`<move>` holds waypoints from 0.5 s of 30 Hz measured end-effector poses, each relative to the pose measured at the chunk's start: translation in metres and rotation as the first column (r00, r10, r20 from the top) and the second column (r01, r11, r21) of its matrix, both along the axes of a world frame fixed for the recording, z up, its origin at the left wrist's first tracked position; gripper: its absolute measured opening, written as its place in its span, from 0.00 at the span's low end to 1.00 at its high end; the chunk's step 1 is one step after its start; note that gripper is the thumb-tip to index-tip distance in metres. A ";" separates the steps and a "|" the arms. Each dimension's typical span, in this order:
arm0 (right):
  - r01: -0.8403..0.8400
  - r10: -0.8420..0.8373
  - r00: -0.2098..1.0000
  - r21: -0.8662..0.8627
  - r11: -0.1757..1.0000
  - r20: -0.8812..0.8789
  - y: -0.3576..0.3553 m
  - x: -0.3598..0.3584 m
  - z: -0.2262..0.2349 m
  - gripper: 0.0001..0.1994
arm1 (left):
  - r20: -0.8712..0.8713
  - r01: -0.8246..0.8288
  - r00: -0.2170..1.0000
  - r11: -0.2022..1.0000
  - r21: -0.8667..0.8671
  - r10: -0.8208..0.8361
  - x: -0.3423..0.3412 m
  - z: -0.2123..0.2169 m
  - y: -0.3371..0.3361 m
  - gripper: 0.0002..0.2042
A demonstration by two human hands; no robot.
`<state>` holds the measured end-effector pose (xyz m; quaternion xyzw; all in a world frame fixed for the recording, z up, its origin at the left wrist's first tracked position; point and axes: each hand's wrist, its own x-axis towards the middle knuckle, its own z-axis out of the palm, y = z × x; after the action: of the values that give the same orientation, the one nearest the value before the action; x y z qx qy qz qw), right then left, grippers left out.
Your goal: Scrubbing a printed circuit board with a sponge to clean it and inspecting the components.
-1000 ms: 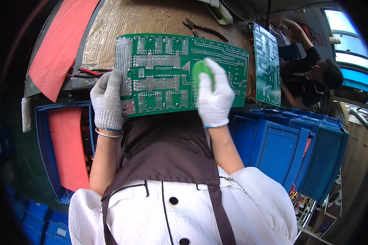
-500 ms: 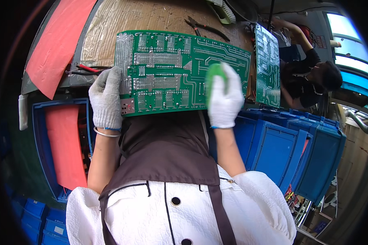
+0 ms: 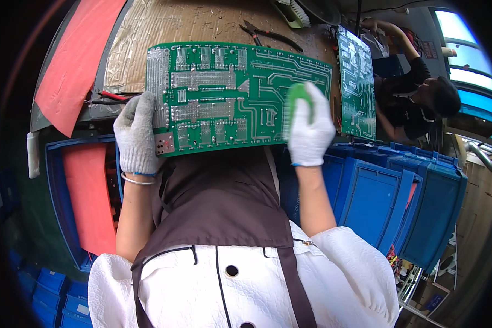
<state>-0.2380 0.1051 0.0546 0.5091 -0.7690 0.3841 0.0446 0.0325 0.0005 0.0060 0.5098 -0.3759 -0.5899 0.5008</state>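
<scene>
Head view: gloved left hand [image 3: 137, 133] grips the green circuit board's [image 3: 224, 93] left edge, steadying it, while right hand [image 3: 310, 130] closes around a green brush [image 3: 297, 98] pressed against its solder side.

Electronics workshop (circuit boards [image 3: 229, 93], crates [image 3: 399, 202]).

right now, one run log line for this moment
left hand: grips circuit board edge | right hand: green brush on board | pliers: on bench

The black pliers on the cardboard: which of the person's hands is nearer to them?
Right. The right hand is just below the pliers; the left hand holds the circuit board's far left edge.
</scene>
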 end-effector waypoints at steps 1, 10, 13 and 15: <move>0.124 -0.128 0.967 0.030 0.992 0.221 0.006 -0.015 0.007 0.15 | 0.004 -0.015 1.000 1.000 0.006 0.015 0.003 -0.004 0.003 0.12; -0.175 0.171 0.984 0.136 0.975 0.039 -0.010 -0.021 0.024 0.12 | 0.021 -0.037 0.999 0.999 0.005 0.037 0.002 -0.006 -0.004 0.13; -0.135 0.187 0.975 0.342 0.930 -0.124 0.002 -0.040 0.040 0.16 | 0.037 -0.002 0.999 1.000 0.005 0.001 0.004 -0.010 -0.006 0.13; -0.191 0.291 0.933 0.396 0.898 -0.211 0.004 -0.035 0.051 0.18 | 0.029 -0.019 0.999 1.000 0.008 0.019 0.004 -0.009 -0.006 0.13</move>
<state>-0.2726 0.1093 0.1055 0.6470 -0.7447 0.1635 0.0022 0.0361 -0.0052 -0.0030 0.5241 -0.3758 -0.5791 0.4988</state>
